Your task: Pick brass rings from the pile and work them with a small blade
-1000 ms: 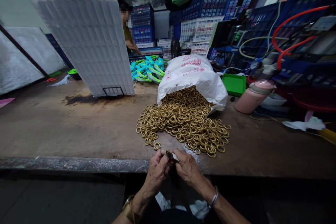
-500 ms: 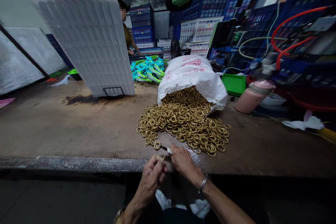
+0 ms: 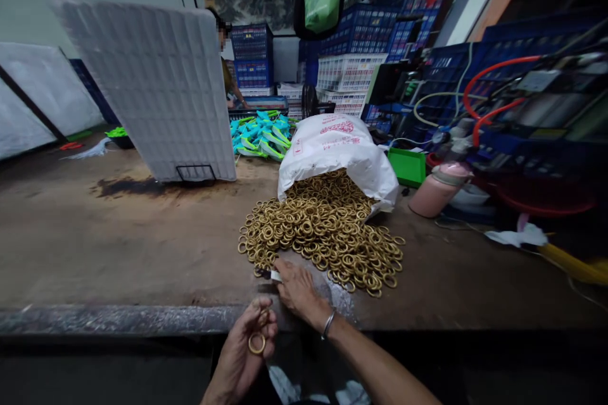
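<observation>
My left hand [image 3: 237,354] is half curled, palm up, just in front of the table edge. A gold-coloured ring [image 3: 256,334] rests against its fingers, and another seems pinched near the fingertips. My right hand [image 3: 300,294] is closed on a slim tool with a white part and a dark end [image 3: 275,276]; its exact kind I cannot make out. That dark end points left and meets the near edge of a pile of gold-coloured rings [image 3: 327,234]. The rings spill from the mouth of a white sack [image 3: 332,145] with red print.
Left of the sack stands a white ribbed panel [image 3: 152,88] in a black wire stand. Turquoise and green items [image 3: 263,136] lie behind. To the right are a green tray [image 3: 407,168], a pink bottle [image 3: 437,193] and red hoses [image 3: 498,63]. A person works behind the panel.
My right hand has moved left with the tool along the pile's near edge. My left hand has drawn down and left, turning so the ring shows. The camera view has shifted slightly.
</observation>
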{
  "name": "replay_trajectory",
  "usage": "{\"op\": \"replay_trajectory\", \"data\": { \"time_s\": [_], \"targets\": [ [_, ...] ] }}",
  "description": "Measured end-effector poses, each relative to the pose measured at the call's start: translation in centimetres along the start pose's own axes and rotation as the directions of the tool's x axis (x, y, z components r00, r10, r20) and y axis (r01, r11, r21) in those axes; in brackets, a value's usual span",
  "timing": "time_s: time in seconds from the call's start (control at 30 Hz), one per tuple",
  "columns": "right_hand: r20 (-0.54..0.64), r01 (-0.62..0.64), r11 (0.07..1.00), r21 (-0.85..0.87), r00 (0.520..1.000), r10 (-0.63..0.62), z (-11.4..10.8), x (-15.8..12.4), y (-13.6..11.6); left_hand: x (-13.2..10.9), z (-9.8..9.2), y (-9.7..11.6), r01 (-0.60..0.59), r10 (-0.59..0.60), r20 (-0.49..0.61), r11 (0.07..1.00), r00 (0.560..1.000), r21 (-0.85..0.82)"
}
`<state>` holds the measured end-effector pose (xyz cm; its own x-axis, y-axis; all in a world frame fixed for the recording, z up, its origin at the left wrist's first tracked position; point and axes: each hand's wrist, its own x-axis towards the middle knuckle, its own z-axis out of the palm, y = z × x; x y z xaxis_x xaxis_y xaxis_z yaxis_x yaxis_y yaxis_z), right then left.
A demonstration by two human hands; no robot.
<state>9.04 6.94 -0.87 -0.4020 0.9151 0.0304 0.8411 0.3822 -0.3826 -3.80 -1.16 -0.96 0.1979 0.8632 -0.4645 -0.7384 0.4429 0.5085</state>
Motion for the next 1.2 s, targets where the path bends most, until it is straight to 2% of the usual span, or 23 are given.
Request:
{"op": "replay_trajectory", "data": {
  "time_s": [0.1,0.17,0.37,0.63,0.87,0.97,1.1,1.2],
  "targets": [
    [-0.05,-0.018,0.998,0.061,0.999,0.021,0.5,0.2,0.7,0.7,-0.1,0.0,0.019,-0.018,0.03,0.999,0.999,-0.031],
    [-0.097,-0.049,0.988,0.147,0.993,0.064,0.6,0.2,1.3,1.2,0.3,-0.1,0.004,-0.004,0.012,1.0,1.0,-0.014],
    [-0.191,-0.01,0.862,0.507,0.974,0.123,-0.5,-1.5,2.5,2.5,2.5,-0.7,-0.127,0.139,-0.044,0.967,0.989,0.219],
    [-0.056,-0.081,0.646,0.759,0.98,0.189,-1.9,-4.2,2.3,3.2,3.7,-2.1,-0.183,0.191,0.018,0.904,0.981,0.386],
    [0.002,-0.151,0.608,0.779,0.971,0.24,-2.3,-4.0,2.3,2.7,4.5,-2.0,-0.234,0.251,0.054,0.772,0.966,0.591],
    [-0.002,-0.174,0.635,0.752,0.964,0.267,-2.5,-3.9,2.2,2.5,4.5,-2.1,-0.194,0.194,0.064,0.785,0.979,0.588],
    [-0.029,-0.167,0.661,0.731,0.961,0.275,-2.5,-3.9,2.2,2.4,4.5,-2.2,-0.052,0.012,0.097,0.904,0.995,0.424],
    [-0.06,-0.136,0.676,0.724,0.964,0.259,-2.1,-4.1,2.2,2.2,4.7,-1.9,0.052,-0.098,0.12,0.938,0.988,0.343]
  ]
}}
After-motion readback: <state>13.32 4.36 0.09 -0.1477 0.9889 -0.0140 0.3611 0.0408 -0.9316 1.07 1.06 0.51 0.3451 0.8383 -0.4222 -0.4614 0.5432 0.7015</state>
